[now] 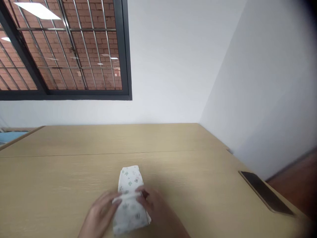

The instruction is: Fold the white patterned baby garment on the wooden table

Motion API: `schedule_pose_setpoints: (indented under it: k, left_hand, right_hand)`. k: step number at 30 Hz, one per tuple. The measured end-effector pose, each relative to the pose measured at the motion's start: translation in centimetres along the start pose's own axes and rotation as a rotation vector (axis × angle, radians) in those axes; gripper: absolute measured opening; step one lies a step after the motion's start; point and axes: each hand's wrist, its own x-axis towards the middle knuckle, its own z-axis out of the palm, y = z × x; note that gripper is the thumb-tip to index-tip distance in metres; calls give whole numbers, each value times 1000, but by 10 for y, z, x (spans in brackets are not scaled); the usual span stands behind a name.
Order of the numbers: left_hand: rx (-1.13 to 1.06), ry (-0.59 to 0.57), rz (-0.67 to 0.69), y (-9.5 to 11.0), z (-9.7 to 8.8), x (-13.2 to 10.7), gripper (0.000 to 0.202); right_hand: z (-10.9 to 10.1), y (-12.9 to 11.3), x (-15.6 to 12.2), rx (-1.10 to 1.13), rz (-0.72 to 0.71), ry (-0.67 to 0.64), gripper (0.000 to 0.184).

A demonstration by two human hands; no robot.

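The scene is evenly and fairly brightly lit, with soft light from overhead. Rectangular ceiling lamps show as pale reflections in the dark-framed barred window glass, the strongest at the top left. A faint, diffuse shadow falls on the pale wooden tabletop just right of the 2 hands. The left hand and right hand are smeared by motion blur, as is the white patterned folded cloth. Straight lines splay towards the edges, and the right corners darken.
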Motion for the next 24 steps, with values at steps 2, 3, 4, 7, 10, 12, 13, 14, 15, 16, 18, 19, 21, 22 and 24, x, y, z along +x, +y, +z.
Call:
schedule_pose_setpoints:
  k: [2, 3, 4, 7, 10, 12, 13, 14, 15, 16, 18, 19, 21, 22, 24]
  left_hand:
    - [-29, 100, 0, -4, 7, 36, 28]
    - [-21, 127, 4, -7, 11, 52, 29]
    - [-2, 135, 2, -9, 16, 66, 30]
    - [51, 129, 3, -21, 30, 97, 29]
    - [113, 144, 18, -30, 42, 109, 29]
    - [161, 187, 28, -29, 49, 104, 32]
    - [181, 211, 33, -26, 53, 98, 34]
    - [194, 229, 38, -21, 57, 89, 35]
    - [207, 239, 50, -15, 62, 77, 35]
    - [227, 241, 74, -9, 69, 63, 34]
    - [313, 229, 154, -1, 86, 29, 33]
    - [389, 232, 207, 0, 97, 12, 36]
    - [545, 257, 259, -7, 121, -20, 48]
    - [599, 277, 267, -14, 133, -33, 53]
    - [606, 286, 239, -33, 154, -54, 52]
  right_hand:
    - [-1, 4, 34, 5, -63, 61, 21]
    - [1, 9, 51, -6, -75, 107, 22]
    - [4, 15, 68, -20, -76, 149, 21]
    - [15, 37, 107, -122, -52, 207, 18]
    - [24, 55, 123, -240, -37, 211, 18]
    - [25, 64, 123, -281, -43, 202, 20]
    - [24, 67, 121, -300, -48, 199, 21]
    - [22, 69, 119, -320, -52, 199, 22]
    - [20, 69, 116, -340, -54, 204, 25]
    - [18, 67, 113, -355, -55, 216, 28]
    - [16, 55, 103, -385, -95, 217, 36]
    - [16, 47, 97, -396, -144, 181, 40]
    - [20, 27, 81, -401, -288, 10, 46]
    - [23, 17, 71, -392, -368, -114, 48]
    - [34, 2, 51, -352, -501, -353, 49]
